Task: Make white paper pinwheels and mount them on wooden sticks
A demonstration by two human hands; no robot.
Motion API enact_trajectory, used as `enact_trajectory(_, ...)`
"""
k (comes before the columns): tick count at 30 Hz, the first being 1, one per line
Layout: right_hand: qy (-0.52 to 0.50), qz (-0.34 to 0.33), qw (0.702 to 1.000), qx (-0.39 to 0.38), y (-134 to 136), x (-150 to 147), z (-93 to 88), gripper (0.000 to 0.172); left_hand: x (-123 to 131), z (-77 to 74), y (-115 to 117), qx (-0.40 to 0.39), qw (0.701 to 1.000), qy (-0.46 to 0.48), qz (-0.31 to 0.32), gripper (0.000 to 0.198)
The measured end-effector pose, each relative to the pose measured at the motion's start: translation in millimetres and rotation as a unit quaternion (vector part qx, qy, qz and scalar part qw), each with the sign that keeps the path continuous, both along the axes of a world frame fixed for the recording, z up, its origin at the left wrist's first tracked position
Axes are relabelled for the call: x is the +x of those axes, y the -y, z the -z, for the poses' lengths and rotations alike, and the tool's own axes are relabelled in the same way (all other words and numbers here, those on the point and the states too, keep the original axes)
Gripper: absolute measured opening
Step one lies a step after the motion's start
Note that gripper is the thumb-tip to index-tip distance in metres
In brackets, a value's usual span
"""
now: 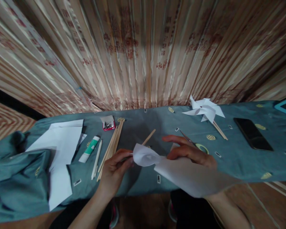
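Note:
A curled white sheet of paper (193,175) is held above the table between both hands. My left hand (115,168) pinches its left edge, where the paper bends into a rounded loop. At the middle of the sheet, my right hand (190,151) grips it with the index finger stretched out; the paper hides part of the palm and thumb. Just beyond the loop, a single wooden stick (149,136) lies on the cloth. Scissors (202,148) with a yellow-green handle lie behind my right hand, partly covered by it.
On the cloth-covered table (138,117) are wooden sticks (113,140), a red-and-white box of small metal pieces (108,124), a glue tube (89,149), a white pen (96,159) and paper sheets (66,140). At right lie paper pinwheels on sticks (206,108) and a phone (252,133). A curtain (143,57) hangs behind.

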State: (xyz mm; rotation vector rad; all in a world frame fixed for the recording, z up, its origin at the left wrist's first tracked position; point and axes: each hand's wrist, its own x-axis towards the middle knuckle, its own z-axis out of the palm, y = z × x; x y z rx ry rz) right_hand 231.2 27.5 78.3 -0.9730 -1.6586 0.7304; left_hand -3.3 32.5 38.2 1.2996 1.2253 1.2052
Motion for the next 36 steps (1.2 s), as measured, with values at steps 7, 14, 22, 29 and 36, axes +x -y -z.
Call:
enact_trajectory(7, 0.051, -0.073, 0.996, 0.031, 1, 1, 3.4, 0.012, -6, 10.6, -9, -0.063, 0.997, 0.032, -0.035, 0.023)
enact_trajectory(14, 0.102, -0.098, 0.988, 0.068, 6, 4, 4.2, 0.011, -10, 8.7, -10, -0.029, 0.997, 0.047, -0.045, 0.024)
enact_trajectory(22, 0.159, -0.120, 0.976, 0.084, 11, 1, 16.2, 0.011, 8, -10.5, 3, -0.054, 0.997, 0.054, 0.020, 0.016)
enact_trajectory(29, 0.112, -0.057, 0.986, 0.109, 11, 0, 4.8, 0.012, 12, -16.0, 11, -0.027, 0.996, -0.003, 0.087, 0.016)
enact_trajectory(36, 0.070, -0.004, 0.992, 0.109, 15, 2, -2.2, 0.015, 9, -8.1, 15, -0.031, 0.996, 0.034, 0.073, 0.010)
